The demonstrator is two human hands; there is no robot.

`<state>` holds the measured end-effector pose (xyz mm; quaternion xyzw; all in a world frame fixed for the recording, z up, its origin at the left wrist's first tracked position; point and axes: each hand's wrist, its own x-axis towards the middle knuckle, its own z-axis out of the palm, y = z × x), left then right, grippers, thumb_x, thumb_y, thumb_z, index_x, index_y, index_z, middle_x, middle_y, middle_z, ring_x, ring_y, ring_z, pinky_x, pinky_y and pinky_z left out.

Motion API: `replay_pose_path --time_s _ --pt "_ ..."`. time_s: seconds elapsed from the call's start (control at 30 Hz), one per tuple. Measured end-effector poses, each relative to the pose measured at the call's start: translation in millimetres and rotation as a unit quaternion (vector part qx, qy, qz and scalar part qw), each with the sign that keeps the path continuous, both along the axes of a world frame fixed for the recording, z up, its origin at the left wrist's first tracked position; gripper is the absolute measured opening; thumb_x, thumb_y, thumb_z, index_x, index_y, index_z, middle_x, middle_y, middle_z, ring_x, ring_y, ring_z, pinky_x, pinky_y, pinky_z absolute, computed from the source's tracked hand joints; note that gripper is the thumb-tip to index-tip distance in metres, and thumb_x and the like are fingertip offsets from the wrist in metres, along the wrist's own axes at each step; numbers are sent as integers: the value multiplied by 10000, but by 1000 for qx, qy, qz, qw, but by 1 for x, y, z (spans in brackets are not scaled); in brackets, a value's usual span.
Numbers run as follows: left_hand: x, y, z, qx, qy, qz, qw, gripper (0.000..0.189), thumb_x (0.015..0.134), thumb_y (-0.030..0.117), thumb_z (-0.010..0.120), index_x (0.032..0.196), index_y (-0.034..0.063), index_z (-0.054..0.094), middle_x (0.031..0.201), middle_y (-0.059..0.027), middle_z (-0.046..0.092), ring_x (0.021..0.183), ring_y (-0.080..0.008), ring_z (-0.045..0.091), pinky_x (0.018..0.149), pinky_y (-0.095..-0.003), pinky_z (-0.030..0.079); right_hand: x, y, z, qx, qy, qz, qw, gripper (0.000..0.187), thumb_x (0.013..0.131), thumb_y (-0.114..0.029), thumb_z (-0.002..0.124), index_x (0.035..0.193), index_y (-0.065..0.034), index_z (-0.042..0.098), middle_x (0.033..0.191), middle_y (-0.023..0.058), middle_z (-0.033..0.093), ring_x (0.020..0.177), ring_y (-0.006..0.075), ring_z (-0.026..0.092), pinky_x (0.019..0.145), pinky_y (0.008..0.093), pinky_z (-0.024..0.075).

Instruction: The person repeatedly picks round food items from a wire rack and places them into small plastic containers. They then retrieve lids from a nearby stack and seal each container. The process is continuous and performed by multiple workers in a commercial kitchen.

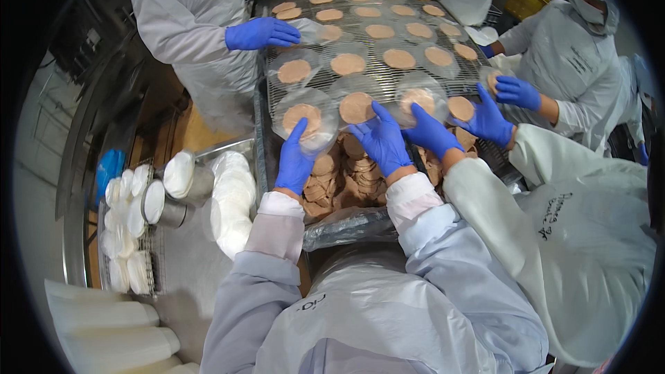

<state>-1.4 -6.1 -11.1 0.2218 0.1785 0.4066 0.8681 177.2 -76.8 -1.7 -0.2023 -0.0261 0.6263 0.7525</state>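
Observation:
In a blue glove, my left hand [295, 163] grips a round pinkish patty [304, 116] on a disc of clear film [326, 132]. Its thumb lies over the patty's lower edge; the fingers are mostly hidden beneath. My right hand [383, 143], also gloved, has its fingers apart at the near edge of another patty [355, 107], a fingertip touching its right side. Both patties are at the near end of a wire-mesh conveyor [384, 80]. Below my hands, stacked patties [362, 171] fill a container lined with clear plastic [348, 226].
A co-worker's gloved hands [435, 132] work close to my right. Other gloved people [262, 34] stand along both conveyor sides. To my left, a metal table [195, 254] bears a row of white discs [232, 202], metal cylinders [171, 209] and a wire rack of white stacks [124, 223].

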Motion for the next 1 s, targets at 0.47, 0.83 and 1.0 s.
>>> replay_pose_path --time_s 0.47,0.83,1.0 --pt "-371 -187 -30 -55 355 420 834 480 764 260 636 1115 -46 519 1005 -111 595 868 -189 596 773 -292 480 -23 -12 -83 -40 -503 79 860 338 845 -2 531 1163 51 428 970 124 559 769 156 561 688 275 478" --pt "-324 -146 -3 200 756 381 493 616 758 292 671 1227 -31 436 1155 -187 537 1077 -263 514 899 -334 401 -42 -4 -10 36 -18 32 999 477 840 -186 511 1228 54 373 1295 223 385 1216 363 359 1025 513 279" --pt "-90 -58 28 146 237 178 944 494 815 232 619 1207 -10 441 1189 -122 493 1093 -230 488 925 -350 393 -32 1 7 128 17 -3 992 504 850 -278 540 1235 -5 364 1289 184 369 1198 364 363 1000 533 308"
